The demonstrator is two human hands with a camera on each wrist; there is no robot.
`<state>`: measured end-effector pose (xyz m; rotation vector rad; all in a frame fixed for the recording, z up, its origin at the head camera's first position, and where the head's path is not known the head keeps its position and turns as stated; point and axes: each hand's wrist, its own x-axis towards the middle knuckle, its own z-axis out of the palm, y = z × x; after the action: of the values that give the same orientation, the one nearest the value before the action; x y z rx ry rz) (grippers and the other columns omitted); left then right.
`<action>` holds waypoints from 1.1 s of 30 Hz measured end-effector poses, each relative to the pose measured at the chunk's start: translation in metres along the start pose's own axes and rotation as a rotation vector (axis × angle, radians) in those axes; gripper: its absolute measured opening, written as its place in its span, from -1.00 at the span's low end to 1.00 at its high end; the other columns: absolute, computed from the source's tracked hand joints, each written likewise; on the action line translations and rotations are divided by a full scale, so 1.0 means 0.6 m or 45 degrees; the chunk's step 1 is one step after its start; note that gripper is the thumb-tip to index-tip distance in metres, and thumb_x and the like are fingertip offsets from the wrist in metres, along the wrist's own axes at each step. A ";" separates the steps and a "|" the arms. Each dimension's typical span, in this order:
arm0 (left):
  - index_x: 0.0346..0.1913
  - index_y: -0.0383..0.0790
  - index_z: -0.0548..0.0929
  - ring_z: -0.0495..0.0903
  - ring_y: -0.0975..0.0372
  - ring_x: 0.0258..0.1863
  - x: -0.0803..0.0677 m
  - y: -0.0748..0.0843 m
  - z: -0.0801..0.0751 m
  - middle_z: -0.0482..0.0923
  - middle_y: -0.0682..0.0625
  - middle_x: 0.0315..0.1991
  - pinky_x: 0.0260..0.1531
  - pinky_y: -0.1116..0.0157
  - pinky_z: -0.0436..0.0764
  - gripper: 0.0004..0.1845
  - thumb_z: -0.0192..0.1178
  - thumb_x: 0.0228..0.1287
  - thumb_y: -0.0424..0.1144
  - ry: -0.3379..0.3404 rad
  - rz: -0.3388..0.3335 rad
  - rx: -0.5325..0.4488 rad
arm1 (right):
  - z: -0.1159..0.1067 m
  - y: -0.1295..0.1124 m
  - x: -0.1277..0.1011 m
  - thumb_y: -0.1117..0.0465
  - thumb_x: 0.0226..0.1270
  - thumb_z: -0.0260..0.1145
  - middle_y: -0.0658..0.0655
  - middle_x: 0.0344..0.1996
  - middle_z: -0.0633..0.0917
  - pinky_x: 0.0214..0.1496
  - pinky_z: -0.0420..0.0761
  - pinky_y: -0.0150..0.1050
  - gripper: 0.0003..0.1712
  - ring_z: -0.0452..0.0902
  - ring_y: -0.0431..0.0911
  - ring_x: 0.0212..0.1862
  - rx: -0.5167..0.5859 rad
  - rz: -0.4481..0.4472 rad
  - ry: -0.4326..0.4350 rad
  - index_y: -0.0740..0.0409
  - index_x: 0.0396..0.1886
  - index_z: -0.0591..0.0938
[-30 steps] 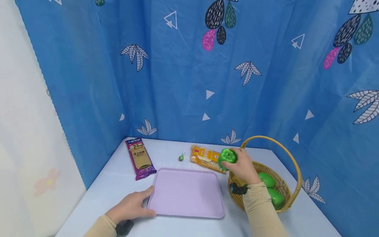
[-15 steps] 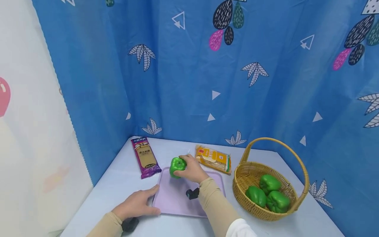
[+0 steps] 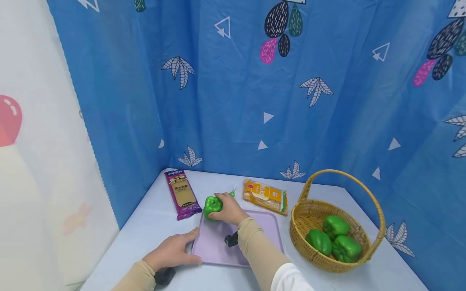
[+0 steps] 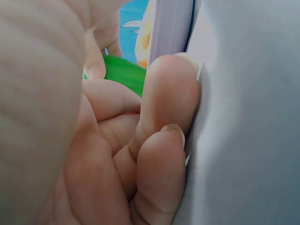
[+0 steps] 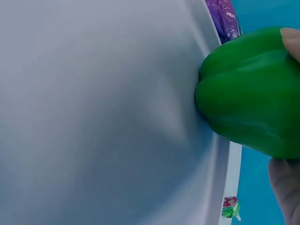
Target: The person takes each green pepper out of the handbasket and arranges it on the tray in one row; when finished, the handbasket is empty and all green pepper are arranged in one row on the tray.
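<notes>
Hands (image 3: 230, 210), pepper (image 3: 212, 206) everywhere; basket (image 3: 308, 250): head view

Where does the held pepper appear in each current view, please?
Head: the held pepper, in the right hand, is below and slightly left of centre.
Left wrist: above and left of centre, partly hidden by the left hand.
Right wrist: at the right edge.
Shared landmark: the tray; lower middle, top strip, broad left area respectively.

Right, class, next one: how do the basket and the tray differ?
The basket is woven and golden-brown; the tray is flat, smooth and lilac. The basket has a tall arched handle; the tray has none. The basket holds three green peppers, while the right hand grips another pepper at the tray's far left corner. Both stand on the table.
</notes>
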<state>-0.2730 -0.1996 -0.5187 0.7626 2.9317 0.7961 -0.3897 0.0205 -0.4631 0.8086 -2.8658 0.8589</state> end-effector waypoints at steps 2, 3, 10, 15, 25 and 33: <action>0.37 -0.26 0.23 0.43 0.43 -0.49 0.001 0.000 0.000 0.44 -0.09 0.19 0.01 0.03 0.42 0.08 0.16 -0.11 0.44 0.007 0.001 0.000 | 0.000 0.002 -0.001 -0.20 -0.08 0.45 0.07 0.08 0.47 0.09 0.42 -0.16 -0.01 0.43 -0.13 0.02 -0.001 0.001 0.001 0.04 0.35 0.30; 0.37 -0.26 0.23 0.45 0.42 -0.48 0.001 0.000 0.000 0.45 -0.09 0.18 0.01 0.04 0.42 0.09 0.16 -0.11 0.44 0.008 0.003 0.000 | 0.000 0.002 -0.001 -0.20 -0.08 0.44 0.07 0.09 0.47 0.09 0.42 -0.15 0.00 0.43 -0.13 0.03 -0.001 0.004 0.001 0.04 0.36 0.29; 0.37 -0.25 0.24 0.54 0.34 -0.31 0.003 0.000 0.001 0.43 -0.09 0.19 0.01 0.04 0.42 0.07 0.16 -0.10 0.44 -0.011 0.014 0.005 | 0.006 0.008 -0.008 -0.29 -0.12 0.42 0.13 0.22 0.40 0.15 0.37 -0.06 0.07 0.37 -0.04 0.15 0.043 0.054 -0.005 0.02 0.38 0.25; 0.37 -0.24 0.23 0.39 0.42 -0.60 0.001 0.000 0.001 0.55 -0.03 0.02 -0.05 0.06 0.46 0.08 0.17 -0.11 0.43 -0.025 -0.015 -0.016 | -0.013 0.005 -0.019 -0.40 -0.14 0.36 0.09 0.32 0.29 0.22 0.27 0.01 0.14 0.24 0.00 0.28 0.076 0.052 0.013 -0.11 0.43 0.15; 0.38 -0.21 0.23 0.44 0.04 0.13 0.007 0.005 0.001 0.30 -0.07 0.29 0.07 0.01 0.37 0.10 0.17 -0.15 0.45 -0.031 -0.066 -0.046 | -0.211 0.068 -0.128 -0.26 0.18 0.22 0.09 0.27 0.33 0.14 0.32 0.12 -0.27 0.24 0.06 0.26 -0.082 -0.015 0.347 -0.04 0.28 0.38; 0.39 -0.21 0.20 0.49 0.34 -0.48 0.003 0.005 -0.007 0.57 0.00 -0.05 -0.02 0.04 0.44 0.09 0.18 -0.12 0.43 -0.064 -0.075 -0.062 | -0.316 0.192 -0.237 -0.06 0.31 0.18 0.22 -0.05 0.55 -0.14 0.48 0.03 -0.49 0.48 0.10 -0.06 -0.201 0.309 0.445 0.16 0.11 0.52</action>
<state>-0.2741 -0.1986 -0.5132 0.6791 2.8647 0.8274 -0.3438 0.2689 -0.3867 0.2653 -2.7032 0.6984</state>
